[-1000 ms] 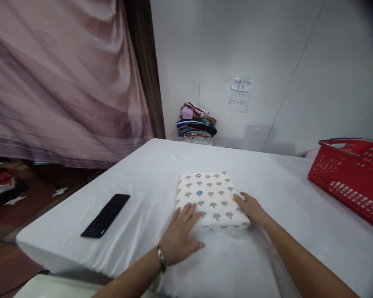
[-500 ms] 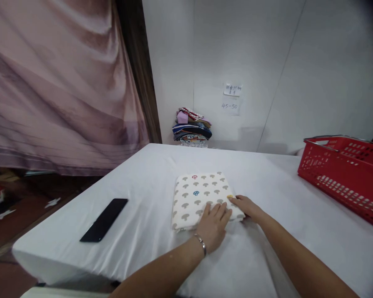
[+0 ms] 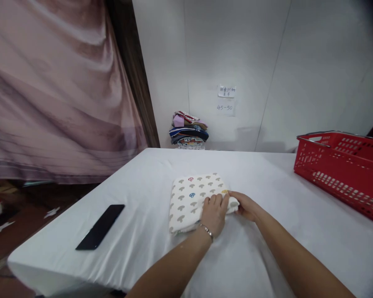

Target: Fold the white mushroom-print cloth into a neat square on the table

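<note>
A folded white cloth point(image 3: 186, 198) printed with grey mushrooms, plus a few coloured ones, lies on the white-covered table. My left hand point(image 3: 214, 213), a silver bracelet on its wrist, has its fingers curled over the near edge of the cloth. At the right corner, my right hand point(image 3: 245, 206) grips the cloth with its thumb on top; its other fingers are mostly hidden. The edge between both hands is bent and slightly raised, while the left part rests flat.
A black phone-like slab point(image 3: 101, 227) lies at the left of the table point(image 3: 143, 174). The red perforated basket point(image 3: 338, 165) stands on the right. Behind the far edge is a stack of folded fabrics point(image 3: 189, 131), near paper notes point(image 3: 226, 99) on the wall. A pink curtain point(image 3: 56, 91) hangs left.
My left hand's spread fingers have drawn together and curled on the cloth's near edge. That edge has bent up near the right corner. The whole view has shifted slightly.
</note>
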### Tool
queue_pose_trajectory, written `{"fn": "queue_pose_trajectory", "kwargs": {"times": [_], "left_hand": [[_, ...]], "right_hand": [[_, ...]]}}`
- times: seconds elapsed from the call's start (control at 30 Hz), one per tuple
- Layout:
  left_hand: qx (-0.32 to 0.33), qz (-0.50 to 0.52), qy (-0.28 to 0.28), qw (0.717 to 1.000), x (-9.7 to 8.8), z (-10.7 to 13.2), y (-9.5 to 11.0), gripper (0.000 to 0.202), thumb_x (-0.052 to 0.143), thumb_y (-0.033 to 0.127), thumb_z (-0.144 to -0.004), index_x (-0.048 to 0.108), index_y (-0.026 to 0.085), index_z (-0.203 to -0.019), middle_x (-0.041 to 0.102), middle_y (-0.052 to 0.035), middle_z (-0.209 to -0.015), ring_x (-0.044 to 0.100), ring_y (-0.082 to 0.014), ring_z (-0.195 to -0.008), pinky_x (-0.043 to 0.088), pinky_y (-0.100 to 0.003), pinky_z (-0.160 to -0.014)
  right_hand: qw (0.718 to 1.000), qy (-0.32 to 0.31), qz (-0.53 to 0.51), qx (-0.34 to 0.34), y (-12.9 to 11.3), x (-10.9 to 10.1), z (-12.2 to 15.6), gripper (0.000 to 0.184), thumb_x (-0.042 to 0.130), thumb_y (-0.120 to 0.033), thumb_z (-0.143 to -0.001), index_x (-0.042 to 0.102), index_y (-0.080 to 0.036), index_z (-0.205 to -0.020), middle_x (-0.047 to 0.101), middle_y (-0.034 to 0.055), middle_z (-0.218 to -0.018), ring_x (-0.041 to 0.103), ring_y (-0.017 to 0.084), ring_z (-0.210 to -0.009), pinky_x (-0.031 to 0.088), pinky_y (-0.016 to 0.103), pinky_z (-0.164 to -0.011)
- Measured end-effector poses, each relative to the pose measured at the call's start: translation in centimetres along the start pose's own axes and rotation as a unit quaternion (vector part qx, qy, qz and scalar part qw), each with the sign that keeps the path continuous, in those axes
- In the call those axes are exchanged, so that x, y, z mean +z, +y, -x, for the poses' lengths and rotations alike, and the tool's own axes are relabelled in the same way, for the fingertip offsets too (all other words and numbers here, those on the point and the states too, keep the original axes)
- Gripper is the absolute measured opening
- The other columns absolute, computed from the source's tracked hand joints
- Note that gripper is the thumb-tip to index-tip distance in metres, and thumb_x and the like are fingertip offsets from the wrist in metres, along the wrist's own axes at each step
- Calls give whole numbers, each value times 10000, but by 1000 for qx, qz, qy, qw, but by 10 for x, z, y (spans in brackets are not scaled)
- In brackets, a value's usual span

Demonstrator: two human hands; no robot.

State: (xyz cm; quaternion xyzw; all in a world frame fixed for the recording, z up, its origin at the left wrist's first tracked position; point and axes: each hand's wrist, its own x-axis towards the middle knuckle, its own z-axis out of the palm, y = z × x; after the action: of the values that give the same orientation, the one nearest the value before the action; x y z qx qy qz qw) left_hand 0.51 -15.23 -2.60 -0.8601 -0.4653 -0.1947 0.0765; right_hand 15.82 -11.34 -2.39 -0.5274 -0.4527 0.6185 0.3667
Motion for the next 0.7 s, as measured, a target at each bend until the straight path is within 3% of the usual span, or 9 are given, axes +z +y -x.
{"fn": "queue_pose_trajectory", "kwargs": {"times": [0.1,0.17,0.27,0.33,0.43,0.57,0.7], "left_hand": [[-11,20,6,1000,-19,-6,-7,505,431,107,-788,387,189,-1284,533,-87,-1064,475,-249,-963,397,-402,-816],[-31,36,13,999,-33,-9,-13,513,462,117,-764,400,203,-1265,540,-80,-1077,478,-247,-980,398,-394,-828],[-60,59,30,996,-53,-11,-24,558,498,104,-711,408,226,-1248,540,-68,-1114,476,-242,-1023,399,-380,-853],[-69,75,39,994,-65,-11,-29,560,497,89,-690,429,235,-1227,545,-58,-1121,478,-235,-1040,401,-369,-871],[-74,94,44,992,-84,-7,-34,533,496,90,-680,469,245,-1189,565,-42,-1096,498,-226,-1016,412,-354,-867],[-68,146,56,985,-114,-1,-41,494,512,109,-683,508,247,-1157,586,-22,-1056,529,-198,-963,437,-313,-830],[-74,227,97,966,-146,2,-54,431,516,116,-692,563,246,-1101,609,-4,-1022,552,-175,-929,444,-295,-834]], "right_hand": [[999,17,-29,-20,-1,0,2,455,463,-584,-784,574,-204,-1009,595,16,-673,505,111,-482,368,203,-380],[995,67,-2,-75,3,-3,4,537,427,-573,-798,486,-207,-1187,623,38,-770,541,130,-520,400,225,-403],[955,136,117,-237,16,-9,5,667,491,-455,-776,278,-237,-1369,547,94,-1210,585,213,-960,511,324,-690],[912,136,218,-320,24,-10,3,760,542,-387,-748,198,-244,-1410,321,78,-1437,366,236,-1265,394,396,-967],[872,116,313,-357,24,-4,-4,862,605,-369,-720,136,-240,-1432,165,56,-1505,160,228,-1367,191,412,-1101],[863,91,330,-372,6,9,-15,865,651,-391,-697,203,-219,-1417,332,86,-1434,285,251,-1317,227,420,-1082],[891,85,293,-336,-12,16,-15,781,674,-376,-670,335,-245,-1361,473,64,-1321,421,251,-1213,321,403,-1027]]}}
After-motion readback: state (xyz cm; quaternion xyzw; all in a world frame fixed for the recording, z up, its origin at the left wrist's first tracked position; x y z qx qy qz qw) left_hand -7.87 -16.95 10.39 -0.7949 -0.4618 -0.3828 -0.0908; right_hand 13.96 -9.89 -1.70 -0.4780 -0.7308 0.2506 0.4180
